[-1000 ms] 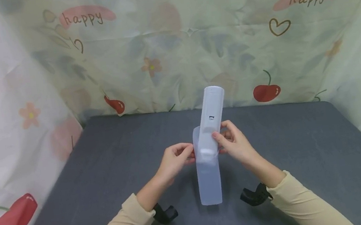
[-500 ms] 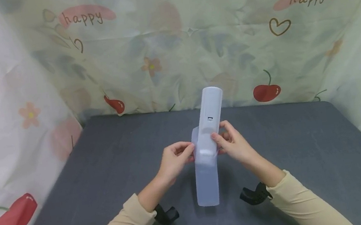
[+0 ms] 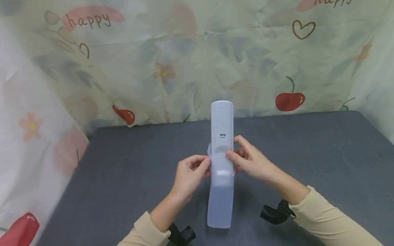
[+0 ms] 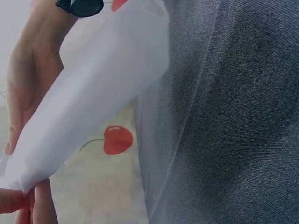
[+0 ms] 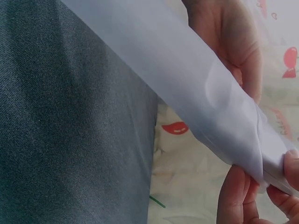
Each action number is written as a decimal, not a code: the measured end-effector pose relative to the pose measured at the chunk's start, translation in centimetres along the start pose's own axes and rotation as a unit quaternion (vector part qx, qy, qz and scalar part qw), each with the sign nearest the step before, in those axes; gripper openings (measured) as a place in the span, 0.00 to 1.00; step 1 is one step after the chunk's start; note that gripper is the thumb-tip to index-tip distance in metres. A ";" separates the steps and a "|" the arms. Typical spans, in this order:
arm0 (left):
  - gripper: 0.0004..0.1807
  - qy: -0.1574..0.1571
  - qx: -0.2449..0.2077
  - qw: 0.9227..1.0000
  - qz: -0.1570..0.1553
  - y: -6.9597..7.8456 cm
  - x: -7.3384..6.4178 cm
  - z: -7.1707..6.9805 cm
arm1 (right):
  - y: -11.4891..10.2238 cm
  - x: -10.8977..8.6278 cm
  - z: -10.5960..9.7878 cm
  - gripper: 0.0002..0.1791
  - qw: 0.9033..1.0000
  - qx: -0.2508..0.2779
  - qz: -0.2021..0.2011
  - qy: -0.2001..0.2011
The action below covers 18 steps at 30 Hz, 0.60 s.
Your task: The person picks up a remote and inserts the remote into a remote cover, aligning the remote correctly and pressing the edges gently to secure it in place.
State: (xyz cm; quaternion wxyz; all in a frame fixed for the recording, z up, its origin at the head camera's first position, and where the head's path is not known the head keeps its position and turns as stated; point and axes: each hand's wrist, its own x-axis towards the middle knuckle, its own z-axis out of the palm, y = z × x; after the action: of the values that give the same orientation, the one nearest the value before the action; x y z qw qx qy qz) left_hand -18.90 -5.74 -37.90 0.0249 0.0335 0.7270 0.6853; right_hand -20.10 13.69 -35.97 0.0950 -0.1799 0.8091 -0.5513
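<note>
A long white device with a rounded top and a small dark slot stands nearly upright in the head view. Its lower part is inside a frosted plastic bag, whose bottom hangs above the table. On the bag's left side, my left hand pinches the edge near the opening between thumb and fingers. From the right, my right hand grips the device and the bag's rim, thumb on the device's front. Both wrist views show the pale bag running diagonally between the hands; the device's lower end is veiled by it.
A dark grey cloth-covered table lies beneath the hands. Printed curtains hang along its back and sides. Black wrist mounts jut inward below both forearms.
The device and bag have shifted left, with the top slightly lower and the bag's bottom swung left. My right hand has moved a little left with them; the left hand has hardly moved.
</note>
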 end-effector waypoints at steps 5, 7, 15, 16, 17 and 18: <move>0.12 -0.006 0.010 1.000 -0.002 0.0 0.1 0.0 | 0.0 -0.1 0.0 0.20 1.000 -0.008 -0.009 -0.006; 0.12 -0.014 0.015 1.000 -0.009 -0.1 0.2 0.0 | 0.0 -0.1 0.0 0.20 1.000 -0.009 -0.003 0.000; 0.17 -0.062 0.005 0.998 -0.026 0.4 0.4 -0.1 | 0.3 -0.2 0.3 0.19 0.999 -0.013 0.008 0.040; 0.17 -0.069 0.009 0.997 -0.023 0.5 0.4 0.0 | 0.3 -0.2 0.3 0.18 0.999 -0.015 0.005 0.043; 0.17 -0.075 0.014 0.997 -0.019 0.5 0.4 0.0 | 0.3 -0.2 0.2 0.18 0.999 -0.016 0.004 0.044; 0.16 -0.079 0.018 0.997 -0.015 0.6 0.4 0.0 | 0.3 -0.2 0.2 0.18 0.999 -0.016 0.003 0.044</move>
State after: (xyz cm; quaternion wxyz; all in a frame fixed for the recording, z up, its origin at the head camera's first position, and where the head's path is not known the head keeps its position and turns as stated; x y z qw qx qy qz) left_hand -19.26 -5.69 -37.31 0.0923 0.0768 0.7354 0.6669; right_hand -19.85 13.69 -36.30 0.0581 -0.1549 0.8218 -0.5452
